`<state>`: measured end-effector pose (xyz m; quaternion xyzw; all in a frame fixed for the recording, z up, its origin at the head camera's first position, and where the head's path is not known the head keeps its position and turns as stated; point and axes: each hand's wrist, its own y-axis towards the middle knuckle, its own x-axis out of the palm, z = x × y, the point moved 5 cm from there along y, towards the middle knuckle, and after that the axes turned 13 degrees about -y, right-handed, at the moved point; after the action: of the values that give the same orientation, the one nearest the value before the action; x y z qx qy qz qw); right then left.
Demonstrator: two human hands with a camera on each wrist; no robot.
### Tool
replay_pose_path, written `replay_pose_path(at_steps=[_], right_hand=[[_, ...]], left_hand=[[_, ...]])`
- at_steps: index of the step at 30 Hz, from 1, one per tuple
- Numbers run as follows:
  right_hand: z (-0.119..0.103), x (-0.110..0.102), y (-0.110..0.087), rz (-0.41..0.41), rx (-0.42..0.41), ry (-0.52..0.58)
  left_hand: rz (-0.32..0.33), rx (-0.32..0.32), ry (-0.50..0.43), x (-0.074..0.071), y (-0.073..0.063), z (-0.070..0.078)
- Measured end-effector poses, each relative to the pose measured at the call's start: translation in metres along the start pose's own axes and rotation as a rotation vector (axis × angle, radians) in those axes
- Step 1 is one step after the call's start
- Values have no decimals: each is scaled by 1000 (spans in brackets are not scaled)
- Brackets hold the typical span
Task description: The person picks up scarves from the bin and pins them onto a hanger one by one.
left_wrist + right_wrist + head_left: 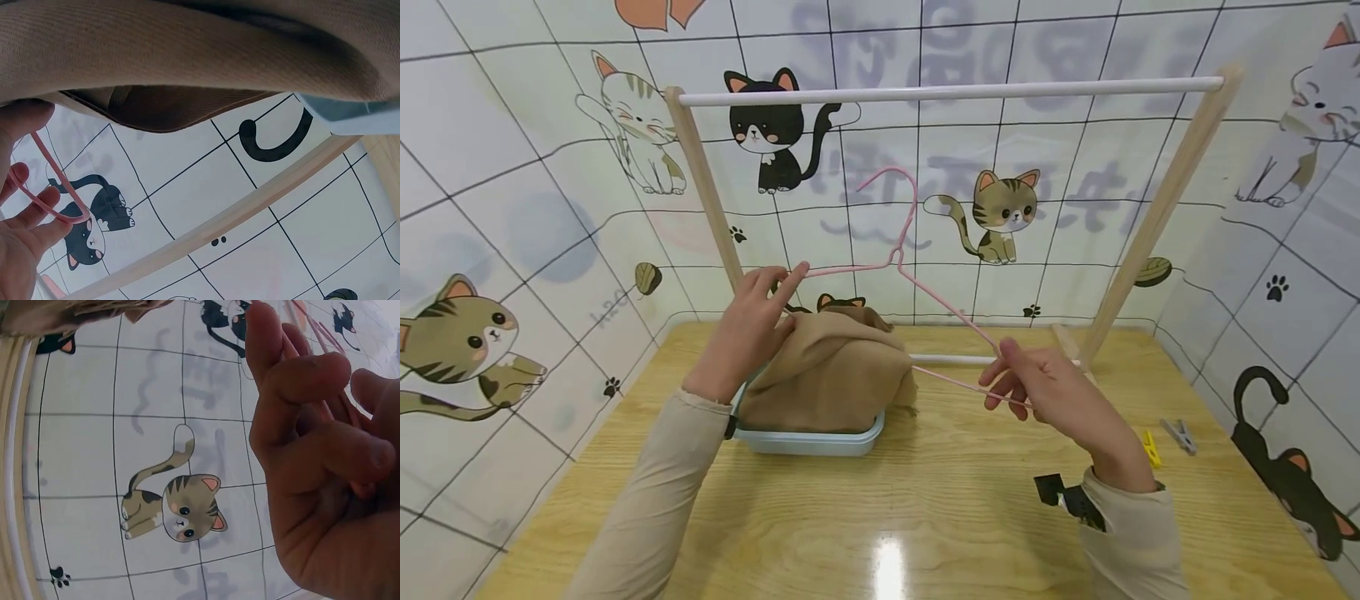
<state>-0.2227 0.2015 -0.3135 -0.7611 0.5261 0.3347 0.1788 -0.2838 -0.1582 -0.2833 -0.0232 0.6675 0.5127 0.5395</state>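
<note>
The hanger (951,310) is held hook-up above the desk (970,508), its left end gripped by the left hand (748,333), its right end by the right hand (1056,396). Its lower bar is partly hidden by the cloth (831,375) (heaped in a tub (808,444) nearer the left edge). By the right edge, two pegs (1152,448) are seen.

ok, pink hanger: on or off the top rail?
Off. The left hand and right hand hold the pink hanger; its hook shows clear below the top rail.
</note>
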Motion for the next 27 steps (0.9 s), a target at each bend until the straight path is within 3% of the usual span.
replay_pose_path(at_steps=[4, 8, 11, 14, 17, 21, 24, 27], right_hand=[[4, 4, 2, -57, 16, 156], [5, 4, 3, -27, 38, 246], [6, 4, 3, 9, 60, 270], [6, 3, 2, 37, 65, 255], [6, 2, 2, 60, 71, 247], [5, 2, 2, 72, 69, 249], [4, 1, 3, 85, 74, 236], [5, 0, 2, 98, 85, 228]], left_hand=[[5, -2, 14, 1, 0, 0], [-17, -13, 33, 2, -1, -1], [-40, -68, 18, 2, -5, -3], [-7, -192, -82, -1, -18, -3], [12, -358, -262, 2, -37, 2], [-55, -536, -397, 18, -56, 13], [-77, -524, -378, 28, -61, 22], [-53, -448, -320, 33, -59, 28]])
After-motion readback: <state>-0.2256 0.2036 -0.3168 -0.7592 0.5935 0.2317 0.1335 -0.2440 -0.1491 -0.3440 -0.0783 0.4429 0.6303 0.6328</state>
